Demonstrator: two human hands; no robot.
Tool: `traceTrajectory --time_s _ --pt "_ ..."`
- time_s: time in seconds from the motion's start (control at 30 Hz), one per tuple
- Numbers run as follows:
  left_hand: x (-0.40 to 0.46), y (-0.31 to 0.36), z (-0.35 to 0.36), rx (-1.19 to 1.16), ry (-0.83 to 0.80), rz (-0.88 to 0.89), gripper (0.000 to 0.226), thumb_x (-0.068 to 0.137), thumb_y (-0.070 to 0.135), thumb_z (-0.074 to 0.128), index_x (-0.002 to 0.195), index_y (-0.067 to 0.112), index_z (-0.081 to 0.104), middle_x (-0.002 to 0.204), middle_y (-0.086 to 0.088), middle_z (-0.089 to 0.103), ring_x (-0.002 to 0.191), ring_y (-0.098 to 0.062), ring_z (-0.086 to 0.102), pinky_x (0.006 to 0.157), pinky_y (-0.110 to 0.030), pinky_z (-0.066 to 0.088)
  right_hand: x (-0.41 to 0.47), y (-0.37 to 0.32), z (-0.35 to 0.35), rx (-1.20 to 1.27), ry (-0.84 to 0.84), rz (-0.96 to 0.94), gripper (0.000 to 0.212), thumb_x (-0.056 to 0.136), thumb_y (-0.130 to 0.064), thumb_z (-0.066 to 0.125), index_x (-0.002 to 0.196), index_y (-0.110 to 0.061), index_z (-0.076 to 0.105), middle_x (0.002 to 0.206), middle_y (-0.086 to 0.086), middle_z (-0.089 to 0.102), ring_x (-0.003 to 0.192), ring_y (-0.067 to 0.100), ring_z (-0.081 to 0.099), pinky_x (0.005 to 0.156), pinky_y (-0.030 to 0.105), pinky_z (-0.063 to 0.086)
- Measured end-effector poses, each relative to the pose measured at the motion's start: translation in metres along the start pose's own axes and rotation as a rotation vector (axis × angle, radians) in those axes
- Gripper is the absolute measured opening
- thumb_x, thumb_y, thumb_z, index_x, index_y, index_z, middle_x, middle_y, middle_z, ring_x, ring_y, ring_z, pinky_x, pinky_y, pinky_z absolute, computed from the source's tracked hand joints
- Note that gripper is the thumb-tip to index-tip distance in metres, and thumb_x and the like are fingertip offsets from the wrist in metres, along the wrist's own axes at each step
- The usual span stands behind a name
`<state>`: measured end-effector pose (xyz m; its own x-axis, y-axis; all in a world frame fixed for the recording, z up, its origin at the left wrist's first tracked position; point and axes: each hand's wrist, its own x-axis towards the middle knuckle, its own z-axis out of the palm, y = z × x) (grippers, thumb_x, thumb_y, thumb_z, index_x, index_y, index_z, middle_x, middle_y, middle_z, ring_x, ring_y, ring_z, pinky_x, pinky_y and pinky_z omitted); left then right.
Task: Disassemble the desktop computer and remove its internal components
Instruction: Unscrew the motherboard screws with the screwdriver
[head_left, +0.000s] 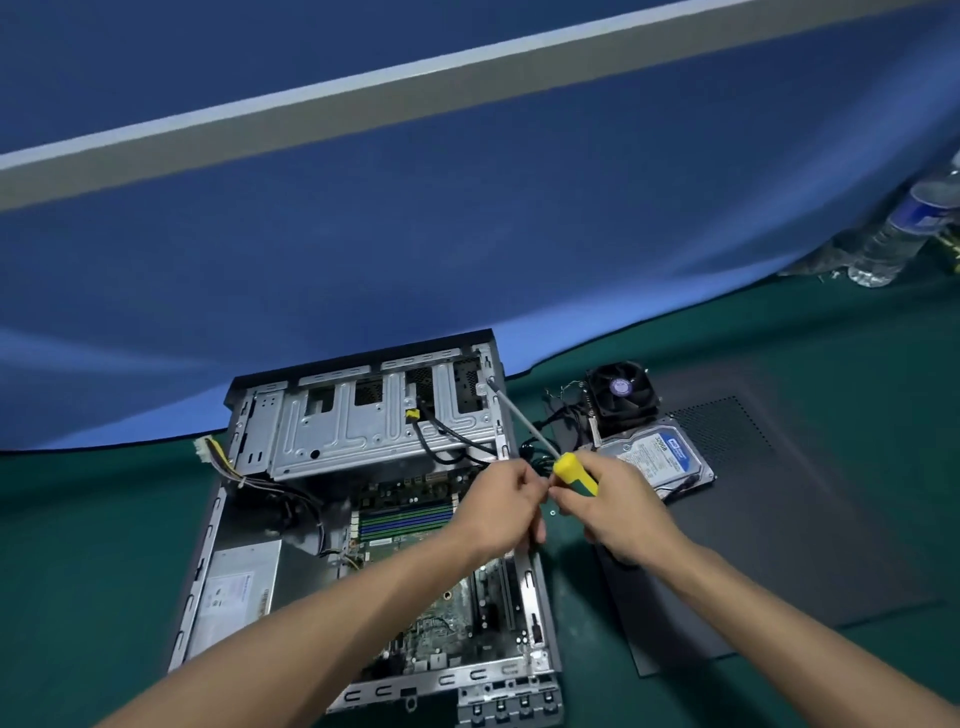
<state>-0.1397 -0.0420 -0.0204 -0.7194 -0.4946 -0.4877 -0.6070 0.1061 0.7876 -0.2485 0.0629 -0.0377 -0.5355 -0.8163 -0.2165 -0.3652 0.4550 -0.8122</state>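
An open desktop case (208, 561) lies flat on the green table, its motherboard (405, 514) and silver drive cage (363, 431) exposed. My right hand (613, 509) grips the yellow-green handle of a screwdriver (571, 470). The grey shaft runs up-left, with its tip at the case's far right corner (489, 382). My left hand (498, 509) is curled beside the handle, its fingertips at the base of the shaft. A grey power supply (234, 587) sits at the case's near left.
On the removed black side panel (779, 519) to the right lie a hard drive (660, 457) and a CPU cooler fan (621, 392). A plastic water bottle (898, 228) lies at the far right. A blue cloth (467, 234) drapes behind the case.
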Motion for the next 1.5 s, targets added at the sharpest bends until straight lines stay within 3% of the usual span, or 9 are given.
traceTrajectory --time_s 0.23,0.4,0.57,0.77,1.0,1.13,1.3,1.4,1.5 --pt "0.015 0.000 0.009 0.296 0.086 0.036 0.026 0.099 0.024 0.042 0.076 0.018 0.051 0.050 0.000 0.062 0.038 -0.005 0.049 0.054 -0.028 0.042 0.008 0.021 0.007 0.098 -0.006 0.001 0.015 0.086 -0.026 0.065 0.074 -0.026 0.057 0.066 -0.003 0.062 0.053 0.014 0.052 0.057 0.032 0.047" --pt "0.024 -0.002 0.009 0.404 0.122 0.053 0.023 0.097 0.024 0.043 0.076 0.018 0.050 0.051 0.004 0.054 0.049 -0.013 0.050 0.057 -0.033 0.045 0.017 0.026 0.013 0.349 -0.031 0.052 0.021 0.085 -0.012 0.066 0.068 -0.022 0.058 0.055 -0.003 0.058 0.043 0.009 0.051 0.042 0.023 0.044" --pt "0.032 -0.003 0.008 0.422 0.199 0.043 0.029 0.096 0.033 0.045 0.067 0.027 0.047 0.055 0.008 0.049 0.055 -0.009 0.047 0.051 -0.028 0.031 0.027 0.042 0.014 0.459 -0.014 0.186 0.020 0.084 -0.008 0.064 0.067 -0.018 0.061 0.054 0.001 0.061 0.043 0.015 0.051 0.043 0.025 0.043" --pt "0.039 -0.003 0.004 0.542 0.380 0.125 0.038 0.094 0.035 0.046 0.058 0.025 0.042 0.049 0.010 0.045 0.051 -0.001 0.044 0.048 -0.019 0.025 0.041 0.077 0.039 0.271 -0.031 0.377 0.016 0.084 -0.013 0.063 0.068 -0.016 0.059 0.049 0.000 0.059 0.039 0.016 0.052 0.048 0.030 0.045" --pt "0.034 -0.013 0.004 0.523 0.330 0.191 0.034 0.095 0.032 0.046 0.064 0.018 0.046 0.047 0.005 0.040 0.050 -0.010 0.039 0.048 -0.018 0.024 0.044 0.087 0.076 0.034 -0.056 0.515 0.014 0.085 -0.027 0.057 0.073 -0.024 0.063 0.068 0.000 0.069 0.068 0.025 0.067 0.069 0.034 0.055" --pt "0.036 -0.014 0.004 0.463 0.318 0.165 0.030 0.093 0.030 0.050 0.065 0.017 0.051 0.047 0.007 0.042 0.049 -0.008 0.039 0.048 -0.019 0.025 0.047 0.092 0.083 -0.085 -0.015 0.524 0.016 0.087 -0.034 0.059 0.092 -0.022 0.068 0.084 0.004 0.071 0.083 0.028 0.066 0.076 0.035 0.053" --pt "0.038 -0.012 0.004 0.414 0.274 0.126 0.023 0.084 0.024 0.054 0.062 0.019 0.052 0.057 0.003 0.060 0.053 -0.009 0.044 0.052 -0.023 0.032 0.048 0.092 0.080 -0.133 -0.047 0.526 0.022 0.087 -0.036 0.060 0.099 -0.018 0.066 0.092 0.007 0.069 0.088 0.030 0.064 0.079 0.036 0.053" --pt "0.038 -0.011 0.001 0.363 0.254 0.142 0.018 0.085 0.023 0.054 0.067 0.022 0.054 0.056 0.007 0.058 0.051 -0.004 0.044 0.053 -0.023 0.032 0.041 0.085 0.068 0.051 -0.042 0.490 0.008 0.085 -0.027 0.058 0.086 -0.020 0.062 0.077 0.004 0.066 0.073 0.026 0.064 0.069 0.035 0.053" --pt "0.031 -0.014 0.001 0.492 0.255 0.235 0.012 0.092 0.030 0.051 0.102 0.034 0.048 0.053 0.011 0.051 0.050 -0.001 0.047 0.050 -0.020 0.030 0.033 0.063 0.043 0.264 -0.058 0.408 0.011 0.086 -0.017 0.054 0.080 -0.023 0.061 0.066 -0.001 0.061 0.061 0.022 0.061 0.056 0.031 0.050"
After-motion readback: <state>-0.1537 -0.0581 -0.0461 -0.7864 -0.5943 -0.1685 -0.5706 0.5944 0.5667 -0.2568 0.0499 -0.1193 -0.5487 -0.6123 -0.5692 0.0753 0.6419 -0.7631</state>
